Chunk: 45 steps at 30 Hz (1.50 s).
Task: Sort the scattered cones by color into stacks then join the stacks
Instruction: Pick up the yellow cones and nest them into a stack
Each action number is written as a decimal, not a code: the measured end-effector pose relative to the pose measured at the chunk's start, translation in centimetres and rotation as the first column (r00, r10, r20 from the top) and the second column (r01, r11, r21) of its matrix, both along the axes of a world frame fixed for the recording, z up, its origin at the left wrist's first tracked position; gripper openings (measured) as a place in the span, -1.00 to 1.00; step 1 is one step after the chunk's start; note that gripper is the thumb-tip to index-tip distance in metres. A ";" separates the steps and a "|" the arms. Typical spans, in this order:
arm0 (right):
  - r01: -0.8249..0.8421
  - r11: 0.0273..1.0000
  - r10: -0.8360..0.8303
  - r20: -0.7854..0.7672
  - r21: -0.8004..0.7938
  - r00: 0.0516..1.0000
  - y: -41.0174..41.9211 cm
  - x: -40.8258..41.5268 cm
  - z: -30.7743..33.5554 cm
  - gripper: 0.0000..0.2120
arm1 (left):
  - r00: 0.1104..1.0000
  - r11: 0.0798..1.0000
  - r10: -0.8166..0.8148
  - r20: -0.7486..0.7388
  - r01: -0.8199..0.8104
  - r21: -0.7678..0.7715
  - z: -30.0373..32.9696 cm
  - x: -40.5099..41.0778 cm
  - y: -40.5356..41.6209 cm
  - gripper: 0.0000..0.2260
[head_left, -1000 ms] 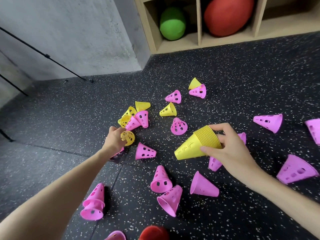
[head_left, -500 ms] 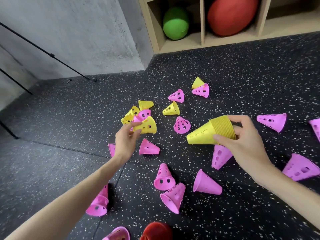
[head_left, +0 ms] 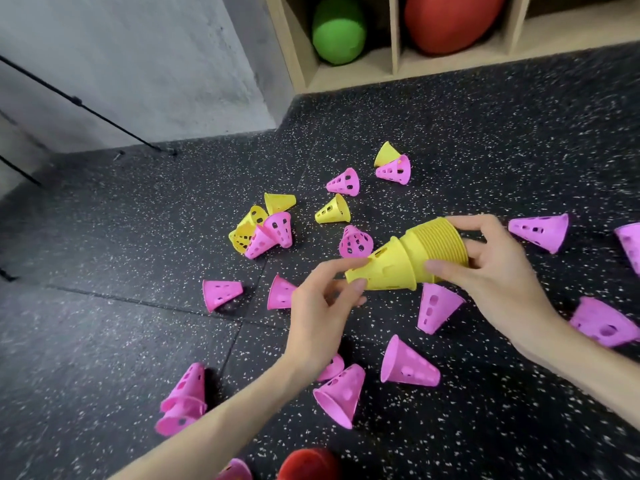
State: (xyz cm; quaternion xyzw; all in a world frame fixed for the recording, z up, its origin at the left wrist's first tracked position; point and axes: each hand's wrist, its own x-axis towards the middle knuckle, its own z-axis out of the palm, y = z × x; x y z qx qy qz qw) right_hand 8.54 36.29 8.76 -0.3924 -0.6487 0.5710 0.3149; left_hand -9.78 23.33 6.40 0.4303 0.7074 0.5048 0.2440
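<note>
Both hands meet mid-floor over the speckled black mat (head_left: 485, 168). The right hand (head_left: 495, 271) grips the yellow stack (head_left: 438, 252) at its wide end, thumb underneath, fingers curled over the ribbed rims, the stack lying sideways in the air with its narrow end pointing left. On that end sits a yellow cone (head_left: 384, 271), only partly pushed on, its rim short of the others. The left hand (head_left: 322, 306) pinches that cone's tip between thumb and forefinger, the other fingers loosely bent below.

Loose yellows lie beyond the hands: a tangle of three (head_left: 249, 223) mixed with two pinks (head_left: 273, 230), one alone on its side (head_left: 332, 211), one more farther back (head_left: 386, 154) touching a pink (head_left: 394, 169).

Pinks lie everywhere: one just past the stack (head_left: 355, 240), one directly below it (head_left: 434, 306), two left of the left hand (head_left: 221, 292), one toppled near the right wrist (head_left: 407, 367), one open-mouthed under the left forearm (head_left: 341, 398), a short nested pair at lower left (head_left: 181, 401), more off to the right (head_left: 540, 232).

Back in the wooden shelf (head_left: 394, 36), a green ball (head_left: 337, 32) and a red ball (head_left: 450, 22). A red object (head_left: 308, 464) peeks in at the bottom edge.
</note>
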 end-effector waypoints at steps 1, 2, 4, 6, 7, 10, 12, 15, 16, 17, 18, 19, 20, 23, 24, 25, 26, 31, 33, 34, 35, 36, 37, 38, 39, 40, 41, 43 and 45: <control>-0.017 1.000 0.017 0.001 -0.013 1.000 0.2 -0.1 -0.2 -0.54 | 1.000 1.000 -0.019 0.010 0.019 -0.008 0.2 0.2 0.3 -0.76; -0.030 0.999 0.031 0.002 -0.025 1.000 0.4 -0.2 -0.3 -0.55 | 0.999 0.999 -0.038 0.011 0.039 -0.014 0.3 0.1 0.6 -0.76; -0.052 0.998 0.053 0.011 -0.044 0.999 0.9 -0.6 -0.6 -0.53 | 0.998 0.997 -0.070 0.008 0.070 -0.029 0.3 -0.4 1.4 -0.77; -0.075 0.996 0.077 0.045 -0.045 0.996 1.5 -1.0 -1.0 -0.47 | 0.995 0.994 -0.101 0.023 0.102 -0.045 0.2 -1.5 2.4 -0.77; -0.082 0.996 0.085 0.069 -0.041 0.994 1.9 -1.2 -1.3 -0.46 | 0.992 0.990 -0.125 0.032 0.126 -0.055 0.1 -2.1 2.9 -0.76; -0.062 0.998 0.064 0.105 -0.025 0.992 3.1 -1.5 -2.1 -0.47 | 0.978 0.974 -0.209 0.022 0.210 -0.087 -0.3 -4.1 4.9 -0.80; -0.047 0.998 0.050 0.119 -0.033 0.992 3.8 -1.6 -2.8 -0.47 | 0.967 0.964 -0.245 -0.074 0.234 -0.128 -0.5 -6.1 6.7 -0.83; -0.013 0.998 0.022 0.140 -0.064 0.990 4.7 -1.9 -4.0 -0.45 | 0.912 0.958 -0.240 -0.333 0.167 -0.234 -1.4 -10.3 10.1 -0.71; 0.002 0.998 0.009 0.150 -0.069 0.989 4.9 -2.0 -4.3 -0.45 | 0.883 0.951 -0.248 -0.398 0.145 -0.272 -2.0 -11.6 11.4 -0.62; 0.013 0.997 -0.001 0.155 -0.073 0.988 5.0 -2.1 -4.5 -0.46 | 0.850 0.940 -0.273 -0.450 0.136 -0.313 -2.6 -12.9 12.6 -0.52; 0.022 0.997 -0.010 0.156 -0.076 0.988 5.1 -2.4 -4.5 -0.46 | 0.817 0.922 -0.312 -0.486 0.137 -0.361 -3.2 -14.0 13.5 -0.44; 0.030 0.996 -0.018 0.155 -0.078 0.988 5.1 -2.7 -4.6 -0.47 | 0.793 0.902 -0.350 -0.498 0.142 -0.408 -3.9 -14.9 14.4 -0.38; 0.035 0.996 -0.022 0.155 -0.081 0.988 5.1 -2.9 -4.7 -0.46 | 0.783 0.882 -0.381 -0.492 0.148 -0.448 -4.5 -15.6 15.3 -0.34; 0.033 0.996 -0.020 0.168 -0.078 0.986 5.5 -2.9 -5.6 -0.41 | 0.787 0.848 -0.418 -0.454 0.159 -0.506 -6.3 -17.0 17.5 -0.33; 0.035 0.997 -0.022 0.170 -0.074 0.985 5.6 -2.9 -5.8 -0.40 | 0.779 0.833 -0.434 -0.453 0.156 -0.530 -6.7 -17.4 17.9 -0.35; 0.035 0.997 -0.023 0.168 -0.072 0.985 5.7 -3.0 -5.9 -0.40 | 0.764 0.823 -0.449 -0.463 0.152 -0.548 -7.3 -17.8 18.2 -0.39; 0.035 0.997 -0.022 0.166 -0.071 0.986 5.8 -3.0 -6.0 -0.40 | 0.748 0.815 -0.462 -0.476 0.147 -0.561 -7.6 -18.3 18.4 -0.43; 0.043 0.996 -0.031 0.147 -0.074 0.989 6.2 -2.5 -6.8 -0.43 | 0.687 0.830 -0.463 -0.560 0.114 -0.546 -9.0 -19.1 18.8 -0.63; 0.043 0.997 -0.032 0.152 -0.070 0.988 6.2 -2.2 -7.0 -0.43 | 0.639 0.842 -0.456 -0.619 0.085 -0.532 -9.3 -19.5 18.8 -0.65; 0.046 0.996 -0.035 0.151 -0.070 0.988 6.2 -2.1 -7.1 -0.44 | 0.630 0.852 -0.445 -0.637 0.078 -0.518 -9.5 -19.6 18.7 -0.64; 0.050 0.996 -0.039 0.151 -0.072 0.988 6.2 -2.1 -7.2 -0.44 | 0.625 0.866 -0.426 -0.654 0.072 -0.494 -9.6 -19.6 18.7 -0.62; 0.056 0.996 -0.045 0.150 -0.075 0.988 6.2 -2.2 -7.2 -0.44 | 0.623 0.877 -0.410 -0.666 0.069 -0.475 -9.7 -19.7 18.6 -0.59; 0.065 0.995 -0.053 0.150 -0.078 0.987 6.2 -2.3 -7.3 -0.45 | 0.628 0.884 -0.403 -0.666 0.077 -0.462 -9.8 -19.6 18.5 -0.56; 0.073 0.995 -0.061 0.146 -0.075 0.987 6.2 -2.5 -7.4 -0.45 | 0.639 0.885 -0.405 -0.654 0.093 -0.457 -9.8 -19.5 18.4 -0.53; 0.076 0.995 -0.065 0.143 -0.070 0.988 6.2 -2.7 -7.5 -0.45 | 0.645 0.882 -0.415 -0.642 0.110 -0.459 -9.9 -19.4 18.3 -0.51; 0.070 0.996 -0.060 0.137 -0.064 0.989 6.2 -2.9 -7.5 -0.45 | 0.640 0.878 -0.423 -0.642 0.114 -0.464 -9.9 -19.2 18.2 -0.50; 0.057 0.997 -0.049 0.130 -0.058 0.990 6.2 -3.1 -7.5 -0.46 | 0.628 0.878 -0.423 -0.653 0.108 -0.465 -9.9 -19.2 18.2 -0.50; 0.034 0.998 -0.027 0.119 -0.052 0.992 6.1 -3.4 -7.4 -0.47 | 0.606 0.885 -0.415 -0.678 0.094 -0.456 -9.8 -19.2 18.1 -0.53; 0.026 0.998 -0.020 0.117 -0.051 0.993 6.1 -3.6 -7.2 -0.47 | 0.597 0.883 -0.418 -0.685 0.091 -0.460 -9.4 -19.0 17.8 -0.57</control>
